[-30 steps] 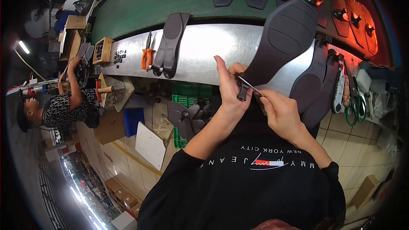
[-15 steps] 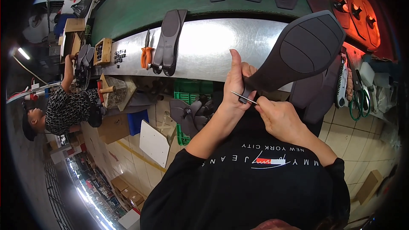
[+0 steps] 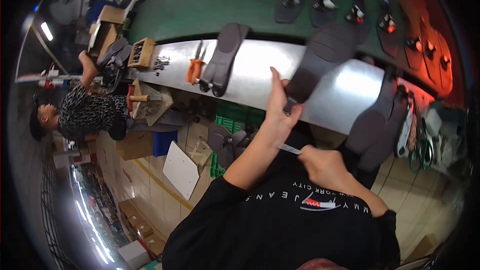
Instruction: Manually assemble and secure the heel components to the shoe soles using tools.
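Observation:
My left hand [image 3: 281,104] grips a dark grey sandal sole [image 3: 327,50] by its near end, thumb raised. The wide end stretches up and away over the metal bench, blurred by motion. My right hand [image 3: 325,166] is closed around a thin, flat metal blade [image 3: 289,148], whose handle is hidden in the fist. The blade points left, close by my left wrist and apart from the sole. On the bench left of my hands lies a pair of dark grey sandals [image 3: 225,57], beside orange-handled pliers [image 3: 194,71].
A green belt [image 3: 215,5] beyond the bench carries several dark soles with straps, under red light at right. Dark soles [image 3: 370,127], green-handled scissors [image 3: 421,155] and a wooden box [image 3: 141,52] of small parts lie about. A co-worker [image 3: 87,110] is at far left.
My right hand and the blade have drawn back from the sole's near end, down toward my body. The sole has swung inward and tilted. The whole view has shifted.

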`<state>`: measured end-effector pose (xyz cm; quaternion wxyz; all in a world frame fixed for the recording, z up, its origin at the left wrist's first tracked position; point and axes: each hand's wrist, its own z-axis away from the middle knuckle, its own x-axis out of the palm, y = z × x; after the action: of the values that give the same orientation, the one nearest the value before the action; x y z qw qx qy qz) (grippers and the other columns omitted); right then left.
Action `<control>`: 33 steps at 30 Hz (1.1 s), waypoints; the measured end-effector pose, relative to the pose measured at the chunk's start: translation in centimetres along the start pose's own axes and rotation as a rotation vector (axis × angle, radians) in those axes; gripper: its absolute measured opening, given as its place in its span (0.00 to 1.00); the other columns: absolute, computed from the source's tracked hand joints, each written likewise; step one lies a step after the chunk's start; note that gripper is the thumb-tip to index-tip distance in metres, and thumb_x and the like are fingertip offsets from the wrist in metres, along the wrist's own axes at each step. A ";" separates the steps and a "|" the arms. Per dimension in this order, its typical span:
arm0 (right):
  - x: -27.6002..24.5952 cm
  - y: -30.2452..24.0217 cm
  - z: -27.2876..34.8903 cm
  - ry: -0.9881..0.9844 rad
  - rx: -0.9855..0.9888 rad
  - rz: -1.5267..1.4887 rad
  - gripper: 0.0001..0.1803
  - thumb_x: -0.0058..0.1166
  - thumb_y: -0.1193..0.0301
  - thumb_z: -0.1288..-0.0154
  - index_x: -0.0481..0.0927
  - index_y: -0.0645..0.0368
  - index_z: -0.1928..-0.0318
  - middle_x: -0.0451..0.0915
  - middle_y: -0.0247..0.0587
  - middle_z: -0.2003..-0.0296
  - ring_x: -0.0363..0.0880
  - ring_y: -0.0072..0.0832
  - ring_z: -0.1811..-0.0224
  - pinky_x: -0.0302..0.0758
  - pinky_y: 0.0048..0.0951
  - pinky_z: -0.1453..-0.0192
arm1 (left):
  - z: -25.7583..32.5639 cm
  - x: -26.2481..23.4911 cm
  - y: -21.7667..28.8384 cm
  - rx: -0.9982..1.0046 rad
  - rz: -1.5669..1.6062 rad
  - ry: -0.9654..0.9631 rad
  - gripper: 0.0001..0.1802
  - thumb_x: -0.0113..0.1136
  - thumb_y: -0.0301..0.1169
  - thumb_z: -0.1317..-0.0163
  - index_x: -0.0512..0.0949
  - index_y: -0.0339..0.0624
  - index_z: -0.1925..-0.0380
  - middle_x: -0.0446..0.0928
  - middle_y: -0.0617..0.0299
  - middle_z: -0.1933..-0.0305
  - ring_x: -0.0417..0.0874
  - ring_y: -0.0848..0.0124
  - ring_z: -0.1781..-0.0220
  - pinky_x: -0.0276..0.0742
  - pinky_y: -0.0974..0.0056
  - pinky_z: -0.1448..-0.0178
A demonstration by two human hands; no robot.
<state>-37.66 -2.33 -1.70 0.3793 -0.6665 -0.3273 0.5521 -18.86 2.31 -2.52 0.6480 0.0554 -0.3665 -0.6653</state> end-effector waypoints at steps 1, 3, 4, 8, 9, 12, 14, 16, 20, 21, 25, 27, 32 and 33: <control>-0.8 -0.1 -0.6 0.141 0.021 0.020 0.03 0.53 0.74 0.37 0.72 0.58 0.65 0.76 0.46 0.77 0.79 0.44 0.74 0.73 0.42 0.72 | -0.9 -1.3 1.6 0.093 0.106 0.064 0.34 0.45 0.67 0.37 0.75 0.47 0.58 0.77 0.65 0.67 0.78 0.67 0.67 0.75 0.64 0.64; -2.8 -0.6 -1.5 0.147 0.110 -0.013 0.02 0.51 0.76 0.35 0.75 0.60 0.63 0.76 0.46 0.76 0.78 0.44 0.74 0.72 0.40 0.72 | -2.9 -6.0 4.8 0.287 0.247 0.061 0.35 0.44 0.67 0.38 0.74 0.47 0.53 0.78 0.63 0.62 0.77 0.67 0.60 0.74 0.58 0.57; -3.5 -0.4 -1.4 0.181 0.123 -0.038 0.03 0.50 0.76 0.34 0.76 0.61 0.62 0.76 0.46 0.76 0.78 0.44 0.74 0.73 0.39 0.71 | -2.4 -6.7 5.4 0.390 0.227 0.067 0.37 0.42 0.68 0.37 0.74 0.46 0.50 0.77 0.61 0.53 0.75 0.64 0.50 0.71 0.53 0.47; -5.0 1.1 -1.7 0.362 0.083 -0.013 0.07 0.50 0.78 0.35 0.79 0.64 0.58 0.75 0.47 0.76 0.76 0.41 0.75 0.73 0.34 0.69 | -1.5 -12.7 8.6 0.524 -0.008 0.087 0.33 0.46 0.51 0.30 0.62 0.38 0.34 0.68 0.53 0.35 0.67 0.58 0.33 0.61 0.46 0.33; -5.9 1.3 -1.6 0.398 0.129 0.041 0.10 0.49 0.79 0.35 0.79 0.65 0.55 0.74 0.46 0.76 0.75 0.39 0.76 0.72 0.32 0.69 | -0.7 -13.7 8.5 0.586 -0.098 0.083 0.31 0.49 0.43 0.29 0.60 0.37 0.33 0.70 0.53 0.37 0.72 0.60 0.37 0.67 0.50 0.37; -8.9 2.3 -1.6 0.481 0.215 0.085 0.15 0.49 0.81 0.38 0.79 0.66 0.50 0.71 0.44 0.76 0.72 0.32 0.77 0.70 0.30 0.69 | 2.4 -12.3 8.5 0.832 -0.467 0.339 0.28 0.61 0.31 0.36 0.67 0.33 0.37 0.71 0.54 0.39 0.74 0.68 0.41 0.73 0.64 0.43; -10.8 4.2 -1.4 0.546 0.307 0.163 0.14 0.50 0.81 0.39 0.80 0.66 0.52 0.71 0.43 0.76 0.72 0.30 0.77 0.70 0.30 0.69 | 3.5 -11.5 9.2 1.005 -0.831 0.529 0.23 0.63 0.28 0.40 0.74 0.31 0.45 0.71 0.51 0.39 0.74 0.64 0.39 0.70 0.62 0.39; -11.5 6.5 -1.5 0.561 0.290 0.246 0.21 0.51 0.81 0.40 0.76 0.64 0.45 0.72 0.43 0.77 0.72 0.31 0.78 0.71 0.30 0.70 | 3.3 -8.4 10.3 1.425 -1.057 0.667 0.19 0.64 0.27 0.42 0.77 0.31 0.50 0.71 0.50 0.40 0.75 0.60 0.40 0.69 0.59 0.38; -11.6 7.8 -3.7 0.610 0.448 0.175 0.36 0.51 0.78 0.42 0.64 0.50 0.31 0.74 0.45 0.78 0.76 0.37 0.78 0.72 0.37 0.69 | -4.0 -0.2 12.6 1.319 -0.934 0.181 0.20 0.65 0.30 0.42 0.78 0.37 0.49 0.77 0.52 0.46 0.77 0.62 0.44 0.70 0.62 0.41; -11.4 8.1 -4.0 0.597 0.442 0.268 0.34 0.51 0.77 0.41 0.65 0.49 0.32 0.76 0.46 0.76 0.77 0.40 0.76 0.73 0.39 0.68 | -6.9 1.6 12.9 1.242 -0.915 0.113 0.24 0.66 0.36 0.42 0.77 0.37 0.47 0.77 0.52 0.45 0.77 0.63 0.44 0.70 0.63 0.42; -10.0 10.6 -4.4 0.643 0.386 0.472 0.21 0.52 0.73 0.39 0.76 0.50 0.44 0.79 0.46 0.71 0.80 0.45 0.70 0.75 0.43 0.67 | -19.2 6.4 14.3 1.219 -1.274 0.250 0.32 0.61 0.47 0.40 0.72 0.39 0.41 0.72 0.46 0.40 0.73 0.51 0.39 0.68 0.54 0.37; -9.8 10.6 -4.6 0.672 0.407 0.496 0.15 0.52 0.71 0.39 0.79 0.50 0.50 0.79 0.44 0.71 0.80 0.45 0.71 0.75 0.42 0.68 | -22.4 7.8 13.1 1.184 -1.362 0.308 0.31 0.60 0.48 0.40 0.72 0.41 0.41 0.72 0.45 0.40 0.73 0.49 0.41 0.68 0.54 0.37; -9.6 10.2 -4.9 0.667 0.455 0.484 0.15 0.54 0.69 0.38 0.79 0.50 0.50 0.80 0.44 0.71 0.81 0.44 0.71 0.75 0.41 0.68 | -24.2 8.5 12.3 1.471 -1.316 0.441 0.18 0.65 0.38 0.44 0.80 0.49 0.54 0.75 0.50 0.55 0.78 0.55 0.51 0.73 0.57 0.47; -9.7 10.3 -4.8 0.678 0.453 0.481 0.15 0.54 0.68 0.38 0.79 0.51 0.50 0.80 0.45 0.71 0.81 0.44 0.70 0.75 0.41 0.68 | -23.2 9.0 12.4 1.449 -1.138 0.358 0.15 0.67 0.34 0.46 0.82 0.47 0.57 0.73 0.53 0.59 0.79 0.57 0.56 0.75 0.57 0.52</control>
<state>-34.46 -16.49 -5.42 0.4618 -0.7666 0.1072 0.4332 2.66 -14.10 -8.76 0.0796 0.7178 -0.5042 -0.4735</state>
